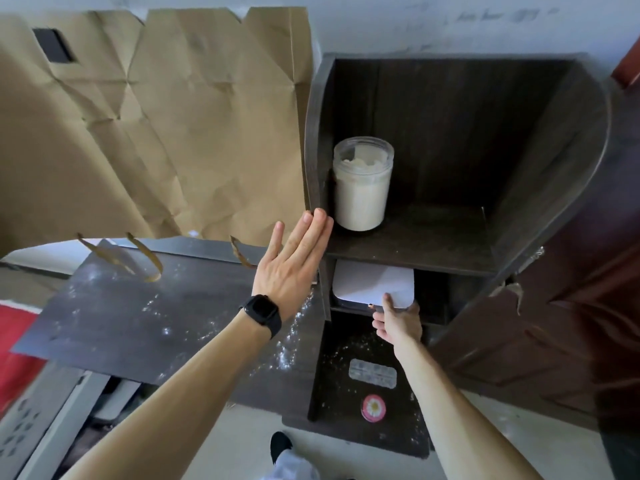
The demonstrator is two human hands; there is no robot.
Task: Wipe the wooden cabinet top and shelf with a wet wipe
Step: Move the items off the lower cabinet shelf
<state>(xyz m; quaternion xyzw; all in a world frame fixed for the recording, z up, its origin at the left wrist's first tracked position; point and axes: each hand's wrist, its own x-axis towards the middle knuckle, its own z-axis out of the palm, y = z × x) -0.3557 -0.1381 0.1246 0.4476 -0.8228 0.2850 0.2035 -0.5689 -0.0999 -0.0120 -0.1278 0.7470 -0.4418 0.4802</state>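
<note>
A dark wooden cabinet stands ahead, its flat top point(145, 306) at the left speckled with white dust. Its open shelf unit point(433, 244) rises at the right. My left hand point(294, 258), fingers straight and a black watch on the wrist, rests flat against the shelf unit's left side panel. Lower down, my right hand point(398, 322) reaches into the second compartment and pinches the front edge of a white flat box point(374, 282). No wet wipe shows in either hand. A clear jar point(362, 183) of white contents stands on the upper shelf.
Crumpled brown paper point(156, 116) hangs on the wall behind the cabinet top. On the lowest shelf lie a silver blister pack point(372, 373) and a round pink tin point(373, 407), amid white dust. A dark red door point(554, 323) is at the right. A white perforated unit point(45, 420) sits lower left.
</note>
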